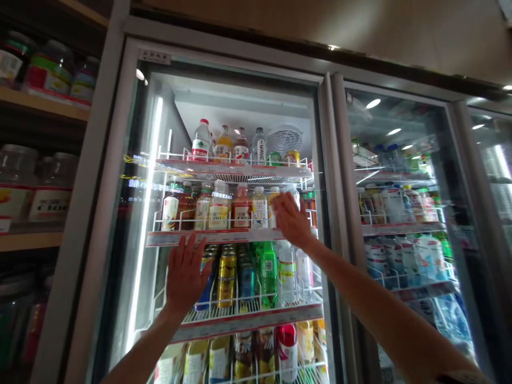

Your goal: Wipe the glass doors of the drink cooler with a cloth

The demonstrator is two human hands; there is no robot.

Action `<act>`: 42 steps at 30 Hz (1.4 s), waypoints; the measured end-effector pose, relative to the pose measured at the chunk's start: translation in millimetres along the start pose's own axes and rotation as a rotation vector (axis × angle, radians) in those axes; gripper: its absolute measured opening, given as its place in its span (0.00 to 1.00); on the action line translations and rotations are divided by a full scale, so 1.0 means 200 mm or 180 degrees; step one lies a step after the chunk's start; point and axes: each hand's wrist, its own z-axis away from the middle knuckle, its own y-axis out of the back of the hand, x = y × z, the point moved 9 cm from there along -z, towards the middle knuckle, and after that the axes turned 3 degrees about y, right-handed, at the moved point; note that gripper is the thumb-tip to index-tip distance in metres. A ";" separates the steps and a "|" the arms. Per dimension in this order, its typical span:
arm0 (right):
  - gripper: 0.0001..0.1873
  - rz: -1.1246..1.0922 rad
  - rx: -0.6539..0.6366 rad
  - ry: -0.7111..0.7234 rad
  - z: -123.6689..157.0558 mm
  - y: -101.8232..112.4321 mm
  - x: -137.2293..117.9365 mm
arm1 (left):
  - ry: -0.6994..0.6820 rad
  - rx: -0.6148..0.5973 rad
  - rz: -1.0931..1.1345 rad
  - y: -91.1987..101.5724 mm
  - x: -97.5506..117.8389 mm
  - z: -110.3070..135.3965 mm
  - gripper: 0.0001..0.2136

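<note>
In front of a drinks fridge with a glass door (248,114), both my arms reach forward. My left hand (186,274) is raised with its fingers stretched out and holds nothing. It covers part of the third shelf, beside the gold cans (226,280). My right hand (292,218) is higher, fingers extended and a little blurred, over the right end of the second shelf. Nearest to it is a white-labelled tea bottle (260,209); a red-drink bottle (242,207) stands further left. Whether either palm touches the glass I cannot tell. Reflected lights show on the pane.
The top shelf (232,169) carries several bottles. A green soda bottle (268,274) stands below the second shelf. Another glass-door fridge (400,213) with bottles adjoins at right, past the metal door frame (347,213). Wooden shelves (32,241) with bottles are at left.
</note>
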 end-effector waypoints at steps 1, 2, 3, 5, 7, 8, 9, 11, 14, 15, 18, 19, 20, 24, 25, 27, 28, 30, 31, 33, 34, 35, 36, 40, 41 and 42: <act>0.25 0.0064 0.0107 -0.0416 -0.09 0.02 0.11 | -0.0002 -0.0004 0.0000 0.00 0.00 0.00 0.31; 0.25 0.0105 0.0179 -0.0693 -0.14 0.03 0.18 | 0.0004 -0.0012 0.0000 0.00 0.00 0.00 0.31; 0.25 0.0112 0.0194 -0.0781 -0.15 0.03 0.18 | 0.0010 -0.0021 0.0001 0.00 0.00 0.00 0.31; 0.26 0.0041 0.0058 -0.0420 -0.07 0.00 0.03 | 0.0022 -0.0044 0.0002 -0.01 -0.01 0.00 0.31; 0.27 -0.0098 -0.0194 0.0395 0.15 -0.04 -0.24 | 0.0045 -0.0058 0.0010 -0.01 -0.01 0.01 0.31; 0.27 -0.0157 -0.0280 0.0776 0.28 -0.05 -0.36 | 0.0050 -0.0059 0.0022 -0.01 -0.01 0.01 0.31; 0.27 -0.0225 -0.0389 0.1198 0.40 -0.06 -0.46 | 0.0058 -0.0060 0.0037 -0.01 -0.01 0.01 0.32; 0.27 -0.0268 -0.0435 0.1668 0.53 -0.06 -0.51 | 0.0072 -0.0051 0.0063 -0.01 -0.02 0.01 0.32; 0.27 -0.0086 -0.0101 0.0930 0.36 -0.01 -0.17 | 0.0053 0.0004 0.0078 0.00 -0.01 0.01 0.32; 0.28 0.0015 0.0047 0.0362 0.27 0.01 0.02 | 0.0042 0.0017 0.0073 0.00 -0.01 0.01 0.32; 0.29 0.0259 0.0390 -0.0730 0.17 0.06 0.38 | -0.0002 0.0038 0.0059 0.00 -0.01 0.00 0.32; 0.30 0.0299 0.0439 -0.0774 0.22 0.06 0.40 | -0.0010 0.0042 0.0053 0.00 -0.01 0.00 0.32; 0.30 0.0313 0.0437 -0.0707 0.29 0.06 0.37 | -0.0021 0.0046 0.0049 0.00 -0.01 0.00 0.33; 0.32 0.0267 0.0228 -0.0351 0.78 0.01 0.12 | -0.0012 0.0044 0.0053 0.00 0.00 0.01 0.33; 0.32 0.0244 0.0182 -0.0293 0.87 0.01 0.08 | -0.0003 0.0043 0.0060 0.00 0.00 0.01 0.33; 0.32 0.0196 0.0144 -0.0235 0.89 0.00 0.09 | 0.0025 0.0044 0.0087 0.00 0.00 0.01 0.33; 0.32 0.0174 0.0195 -0.0265 0.84 0.01 0.14 | 0.0039 0.0048 0.0105 0.00 0.00 0.01 0.33; 0.32 0.0138 0.0429 -0.0502 0.65 0.03 0.27 | 0.0036 0.0061 0.0144 0.00 -0.01 0.00 0.32; 0.31 0.0119 0.0581 -0.0691 0.55 0.05 0.33 | 0.0024 0.0069 0.0159 0.01 0.00 0.00 0.32; 0.31 0.0107 0.0741 -0.0978 0.40 0.06 0.36 | -0.0002 0.0078 0.0168 0.01 0.00 0.00 0.32; 0.31 0.0083 0.0707 -0.0956 0.36 0.06 0.30 | -0.0011 0.0078 0.0168 0.01 0.00 0.00 0.32; 0.31 0.0039 0.0580 -0.0803 0.35 0.04 0.20 | -0.0021 0.0076 0.0169 0.01 0.00 0.00 0.32; 0.31 -0.0031 0.0423 -0.0492 0.36 0.01 0.06 | -0.0021 0.0074 0.0171 0.01 0.00 0.00 0.32; 0.30 -0.0356 -0.0325 0.1115 0.56 -0.08 -0.43 | 0.0000 0.0085 0.0195 0.01 -0.01 0.00 0.32; 0.29 -0.0332 -0.0341 0.1205 0.58 -0.07 -0.43 | 0.0010 0.0090 0.0200 0.01 -0.01 0.00 0.32; 0.29 -0.0255 -0.0261 0.1061 0.56 -0.06 -0.37 | 0.0020 0.0089 0.0204 0.01 -0.01 0.00 0.32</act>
